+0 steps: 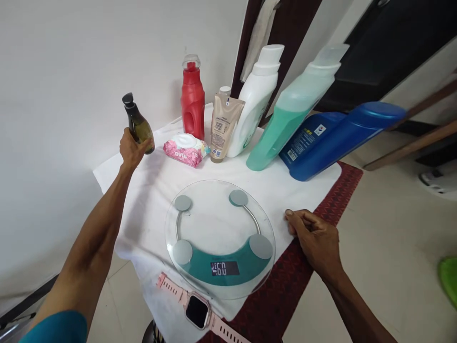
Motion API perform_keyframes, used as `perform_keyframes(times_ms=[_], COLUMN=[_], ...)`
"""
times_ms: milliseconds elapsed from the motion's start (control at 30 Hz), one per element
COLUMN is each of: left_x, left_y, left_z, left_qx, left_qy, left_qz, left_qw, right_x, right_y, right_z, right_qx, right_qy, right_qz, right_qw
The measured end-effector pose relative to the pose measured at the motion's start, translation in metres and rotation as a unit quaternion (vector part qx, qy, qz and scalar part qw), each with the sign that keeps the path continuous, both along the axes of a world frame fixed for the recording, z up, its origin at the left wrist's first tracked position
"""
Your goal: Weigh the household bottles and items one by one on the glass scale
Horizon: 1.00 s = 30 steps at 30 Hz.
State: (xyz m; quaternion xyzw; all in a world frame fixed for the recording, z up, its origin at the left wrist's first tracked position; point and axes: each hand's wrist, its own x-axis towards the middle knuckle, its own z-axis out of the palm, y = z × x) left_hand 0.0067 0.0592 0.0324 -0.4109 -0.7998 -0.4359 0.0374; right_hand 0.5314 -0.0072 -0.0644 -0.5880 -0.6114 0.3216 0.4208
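Note:
My left hand (pixel 131 148) is wrapped around the lower part of a dark pump bottle (pixel 138 123) with a black top, held at the far left of the table. Over the table's right edge, my right hand (pixel 316 238) has its fingers curled together, and nothing shows in it. Between the hands lies a round glass bathroom scale (pixel 221 224) with a teal band and a lit display (pixel 224 268). A pink pack of wipes (pixel 185 150) rests close to the bottle on its right.
Behind the scale stand a red bottle (pixel 193 100), a beige tube (pixel 224 126), a white bottle (pixel 255 100), a green bottle (pixel 291 112) and two blue bottles (pixel 342 143). A pink-strapped watch (pixel 197 309) lies at the front. White cloth (pixel 143 209) covers the table beside a wall.

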Motion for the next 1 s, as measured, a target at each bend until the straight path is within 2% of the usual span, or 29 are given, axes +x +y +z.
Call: perform_keyframes(times_ms=[100, 267, 467, 600, 700, 767, 867, 933, 1000], left_x=[-0.003, -0.013, -0.027, -0.028, -0.015, 0.006, 0.057, 0.095, 0.127], left_y=[0.018, 0.024, 0.025, 0.027, 0.020, 0.012, 0.004, 0.008, 0.019], left_z=[0.003, 0.000, -0.016, -0.015, -0.012, -0.013, -0.015, -0.015, -0.012], left_qx=[-0.019, -0.022, 0.014, 0.032, 0.050, 0.062, 0.009, -0.086, -0.188], left_qy=[-0.016, -0.051, -0.106, -0.131, -0.119, -0.049, 0.098, 0.171, 0.236], left_qz=[0.031, 0.089, 0.106, 0.104, 0.109, 0.078, -0.059, -0.150, -0.223], left_qw=[0.999, 0.994, 0.989, 0.985, 0.986, 0.994, 0.993, 0.970, 0.927], right_x=[0.000, 0.001, 0.000, -0.001, -0.002, -0.002, -0.002, -0.001, -0.001], right_y=[0.000, 0.001, 0.001, 0.000, -0.001, -0.001, -0.001, 0.000, 0.000], right_z=[0.000, -0.001, -0.001, 0.002, 0.003, 0.003, 0.003, 0.001, 0.000], right_qx=[0.004, 0.003, -0.008, -0.002, 0.000, -0.002, -0.004, -0.005, -0.005], right_qy=[0.005, -0.003, 0.003, 0.019, 0.029, 0.029, 0.023, 0.026, 0.037], right_qz=[0.002, 0.002, 0.000, 0.005, 0.008, 0.009, 0.011, 0.015, 0.019], right_qw=[1.000, 1.000, 1.000, 1.000, 1.000, 1.000, 1.000, 1.000, 0.999])
